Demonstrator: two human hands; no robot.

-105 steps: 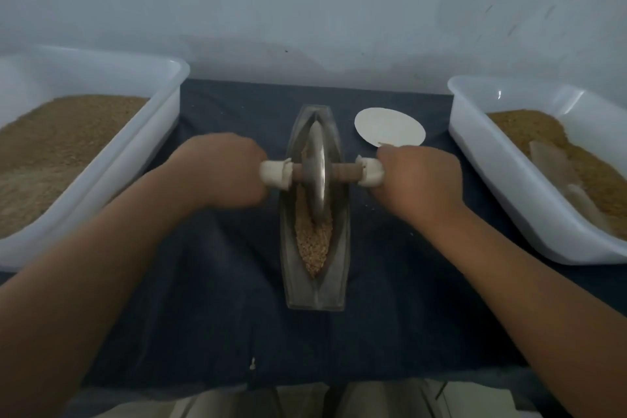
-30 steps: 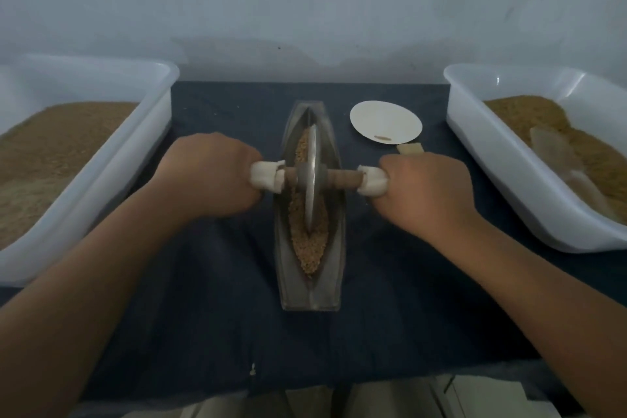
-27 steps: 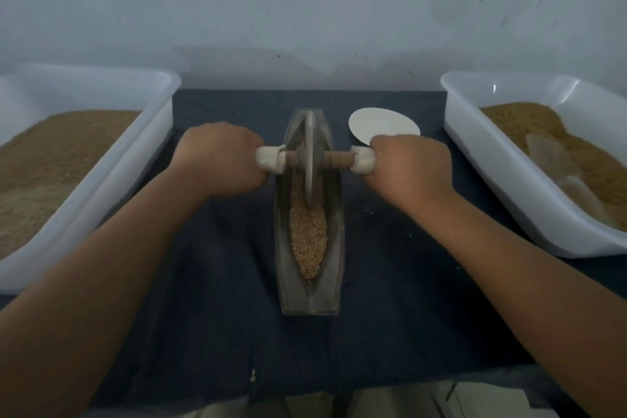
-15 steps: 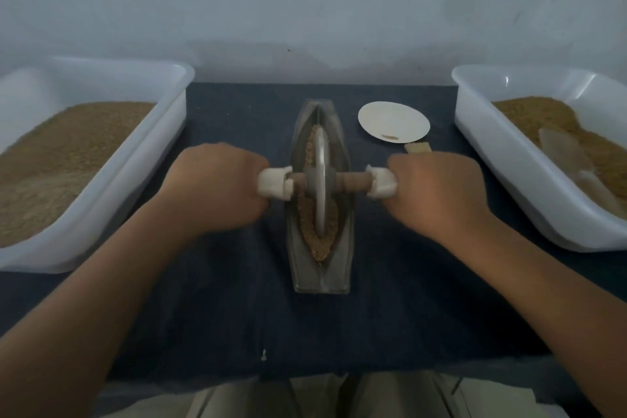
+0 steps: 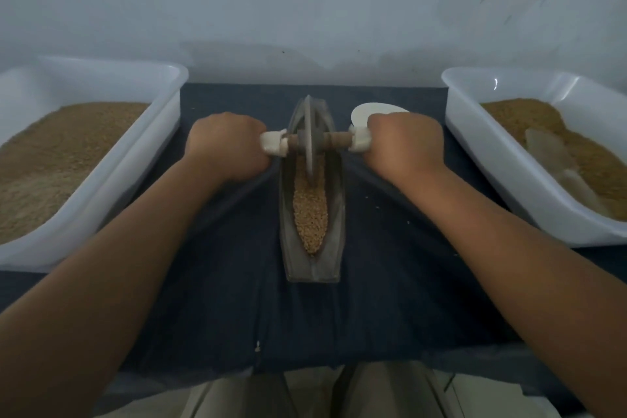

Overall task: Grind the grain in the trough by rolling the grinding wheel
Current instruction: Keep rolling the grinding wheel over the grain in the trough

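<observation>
Bench (image 5: 390, 316): it is covered with a dark blue cloth, and the cloth shows some folds near your wrists, so it can slip a little under the trough.
Trough (image 5: 336, 214): a narrow boat-shaped vessel, grey and probably metal, lying lengthwise away from you in the middle of the bench; it looks stiff and heavy enough to stay put.
Grain (image 5: 309, 214): loose pale kernels fill the near half of the trough; they are light and roll easily, and a few have already fallen on the cloth at the right.
Grinding wheel (image 5: 308, 142): a thin disc standing upright on its edge in the far half of the trough, with a wooden axle through its centre; judge it rigid and rather heavy, so its weight does the crushing.
Where to hold: take the two white end pieces of the axle, never the disc edge.
Left hand (image 5: 227, 146): your grip is clenched around the left end of the axle, fingers fully wrapped.
Right hand (image 5: 405, 144): clenched in the same way on the right end.
White plate (image 5: 363, 112): behind your right hand, partly hidden.
Tubs: left tub (image 5: 163, 112) and right tub (image 5: 468, 132) hold brown grain, well apart from the trough.
</observation>
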